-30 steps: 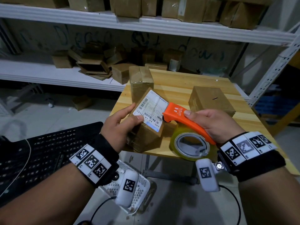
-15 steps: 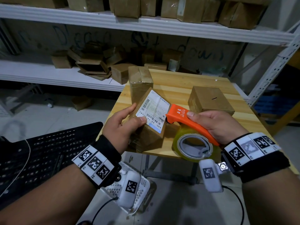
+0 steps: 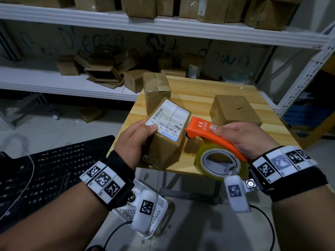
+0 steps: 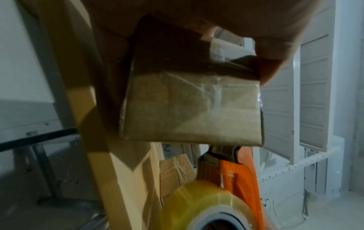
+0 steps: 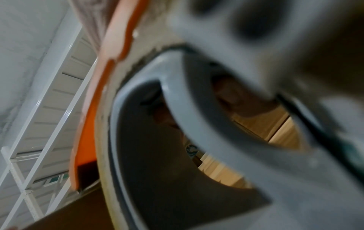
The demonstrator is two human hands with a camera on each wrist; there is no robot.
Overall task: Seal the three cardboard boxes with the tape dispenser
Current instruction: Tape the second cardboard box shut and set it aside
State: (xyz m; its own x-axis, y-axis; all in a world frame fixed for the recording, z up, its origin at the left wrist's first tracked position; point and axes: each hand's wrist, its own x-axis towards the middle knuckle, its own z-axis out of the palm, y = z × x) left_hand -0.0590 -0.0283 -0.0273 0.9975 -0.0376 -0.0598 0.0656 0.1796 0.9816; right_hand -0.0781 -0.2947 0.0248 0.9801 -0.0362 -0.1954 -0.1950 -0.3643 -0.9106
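My left hand (image 3: 135,136) grips a cardboard box with a white shipping label (image 3: 168,131), tilted at the near left edge of the wooden table (image 3: 195,95); its taped underside (image 4: 193,109) shows in the left wrist view. My right hand (image 3: 241,134) holds the orange tape dispenser (image 3: 208,134), thumb on top, its nose just right of the labelled box. The yellowish tape roll (image 3: 217,162) hangs at the table's front edge; it also fills the blurred right wrist view (image 5: 177,124). A tall taped box (image 3: 156,91) stands behind the labelled one. A square box (image 3: 233,109) sits at the right.
White metal shelving (image 3: 163,26) behind the table carries several cardboard boxes on both levels. A black perforated crate (image 3: 45,173) sits low at my left, and a white perforated basket (image 3: 155,203) lies on the floor under my wrists. A shelf upright (image 3: 308,77) rises right of the table.
The dispenser has pulled back to the right, off the labelled box. My left hand has shifted its grip and turned the box a little, so the label faces up more.
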